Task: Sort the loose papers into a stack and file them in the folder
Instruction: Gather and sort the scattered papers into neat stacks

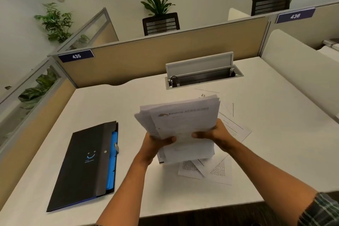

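Note:
A thick stack of white printed papers (183,121) stands upright above the middle of the white desk (110,108), its edges uneven at the top left. My left hand (156,145) grips its lower left side and my right hand (214,133) grips its lower right side, thumbs on the front sheet. Several loose sheets (218,169) lie flat on the desk under and to the right of the stack. A black folder (86,163) with blue dividers showing along its right edge lies shut on the desk to the left.
An open cable tray (203,73) with a raised lid sits in the desk at the back. Beige partition walls (146,55) bound the desk at the back and left. A white rounded divider (300,71) stands to the right. The desk's near edge runs below my forearms.

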The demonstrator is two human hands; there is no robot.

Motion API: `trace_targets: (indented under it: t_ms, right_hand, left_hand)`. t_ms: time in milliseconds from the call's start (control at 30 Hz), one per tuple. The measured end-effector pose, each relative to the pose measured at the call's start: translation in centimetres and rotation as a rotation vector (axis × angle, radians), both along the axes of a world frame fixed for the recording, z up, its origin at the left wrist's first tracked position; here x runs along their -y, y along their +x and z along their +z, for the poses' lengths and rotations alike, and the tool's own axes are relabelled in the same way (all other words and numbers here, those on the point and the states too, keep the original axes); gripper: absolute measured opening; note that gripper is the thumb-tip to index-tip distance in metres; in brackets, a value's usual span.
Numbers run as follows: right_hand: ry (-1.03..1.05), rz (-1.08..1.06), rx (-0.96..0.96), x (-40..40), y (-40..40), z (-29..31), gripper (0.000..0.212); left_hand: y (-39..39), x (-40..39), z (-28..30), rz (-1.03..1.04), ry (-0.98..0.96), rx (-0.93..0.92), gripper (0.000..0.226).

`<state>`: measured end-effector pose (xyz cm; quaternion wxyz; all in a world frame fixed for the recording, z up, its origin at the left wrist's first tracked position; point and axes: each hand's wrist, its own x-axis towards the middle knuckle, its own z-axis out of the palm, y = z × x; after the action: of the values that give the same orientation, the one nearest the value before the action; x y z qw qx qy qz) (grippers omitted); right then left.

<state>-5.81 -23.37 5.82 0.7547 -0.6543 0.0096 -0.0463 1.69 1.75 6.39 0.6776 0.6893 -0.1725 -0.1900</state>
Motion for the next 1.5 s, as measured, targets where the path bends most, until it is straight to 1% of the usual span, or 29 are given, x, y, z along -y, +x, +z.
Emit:
trace_targets:
  t_ms: [67, 133, 233, 333, 400, 467, 500, 533, 600, 667, 733, 767, 800, 867, 1167, 1333, 1367, 1433, 1500]
  right_hand:
    - [0.012, -0.013, -0.052, -0.4, -0.3, -1.6, 0.052]
    - [0.041, -0.035, -0.064, -0.8, -0.3, -2.5, 0.047]
    - [0.037, -0.101, -0.06, -1.2, 0.4, -2.4, 0.043]
    - [0.034, -0.134, -0.076, -1.3, 1.3, -1.8, 0.047]
    - [0.026, -0.103, -0.109, -1.4, 1.6, -1.6, 0.05]
    - [-0.022, -0.037, -0.178, -1.5, 1.7, -1.7, 0.052]
    - [-0.097, -0.006, -0.217, -1.5, 1.5, -2.0, 0.049]
    - [-0.231, 0.012, -0.267, -1.4, 1.4, -2.4, 0.047]
    - [-0.619, 0.019, -0.39, -1.2, 1.0, -3.9, 0.054]
    - [-1.018, 0.033, -0.477, -1.2, 0.2, -5.2, 0.062]
    - [-1.375, 0.114, -0.445, -1.5, -0.9, -6.4, 0.079]
    - [-1.476, 0.154, -0.417, -1.8, -1.3, -6.7, 0.089]
    - [-1.528, 0.177, -0.402, -2.1, -1.6, -6.9, 0.096]
    - [-1.568, 0.177, -0.403, -2.5, -1.9, -7.2, 0.101]
    - [-1.687, 0.162, -0.381, -4.4, -2.0, -7.4, 0.072]
    - [-1.765, 0.258, -0.294, -6.1, -3.0, -8.1, 0.061]
    - [-1.779, 0.284, -0.27, -6.3, -3.1, -8.1, 0.055]
    - [-1.807, 0.327, -0.229, -6.3, -3.1, -7.8, 0.038]
    - [-1.804, 0.298, -0.2, -5.9, -3.0, -7.0, 0.025]
  left_hand:
    - [-0.5, 0.0, -1.1, 0.057, 0.082, -0.045, 0.053]
    - [-0.7, 0.2, -1.8, 0.11, 0.134, -0.079, 0.052]
    - [-0.1, 0.2, -1.8, 0.114, 0.098, -0.086, 0.055]
    - [0.5, -0.2, -1.1, 0.129, 0.076, -0.08, 0.056]
    - [0.8, -0.6, -1.2, 0.153, 0.074, -0.097, 0.058]
    - [1.1, -1.2, -1.7, 0.185, 0.074, -0.147, 0.054]
    - [1.2, -1.5, -2.1, 0.207, 0.087, -0.172, 0.05]
    - [1.3, -1.9, -2.5, 0.229, 0.101, -0.199, 0.044]
    - [1.4, -2.9, -3.7, 0.278, 0.12, -0.277, 0.035]
    - [1.5, -4.0, -4.9, 0.332, 0.141, -0.354, 0.038]
    - [1.6, -5.2, -6.0, 0.376, 0.165, -0.41, 0.044]
    - [1.6, -5.7, -6.5, 0.391, 0.178, -0.432, 0.045]
    - [1.6, -6.2, -6.9, 0.402, 0.193, -0.448, 0.046]
    - [1.7, -6.7, -7.6, 0.416, 0.22, -0.468, 0.047]
    - [2.2, -7.6, -8.3, 0.462, 0.265, -0.45, 0.05]
    - [2.4, -8.8, -8.8, 0.495, 0.237, -0.482, 0.055]
    - [2.4, -8.9, -8.8, 0.497, 0.23, -0.485, 0.056]
    - [2.4, -8.9, -8.7, 0.491, 0.214, -0.488, 0.055]
    - [2.3, -8.9, -8.5, 0.48, 0.199, -0.494, 0.054]
